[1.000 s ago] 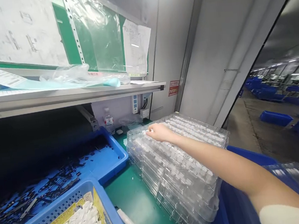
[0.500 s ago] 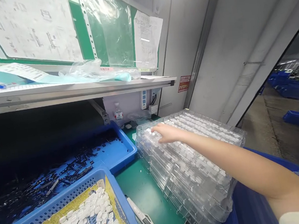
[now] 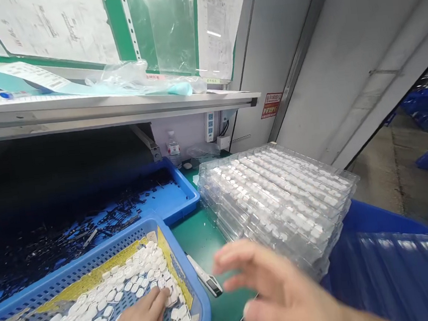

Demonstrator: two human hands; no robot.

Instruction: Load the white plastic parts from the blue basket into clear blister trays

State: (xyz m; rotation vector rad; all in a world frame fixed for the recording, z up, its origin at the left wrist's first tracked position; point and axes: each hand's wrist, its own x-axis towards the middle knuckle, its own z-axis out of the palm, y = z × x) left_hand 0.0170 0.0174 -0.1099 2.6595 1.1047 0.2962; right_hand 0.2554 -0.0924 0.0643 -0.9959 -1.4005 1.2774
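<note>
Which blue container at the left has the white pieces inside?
The nearer blue basket, with perforated walls and the left hand in it; the blue tray behind it holds black pieces.

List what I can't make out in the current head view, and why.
All in the head view:
Left hand: whether it grips a white piece, hidden by its own fingers.
Right hand: finger detail, blurred.
Blue basket: near end, cut off by the bottom edge.
Red sign: wording, too small.
</note>
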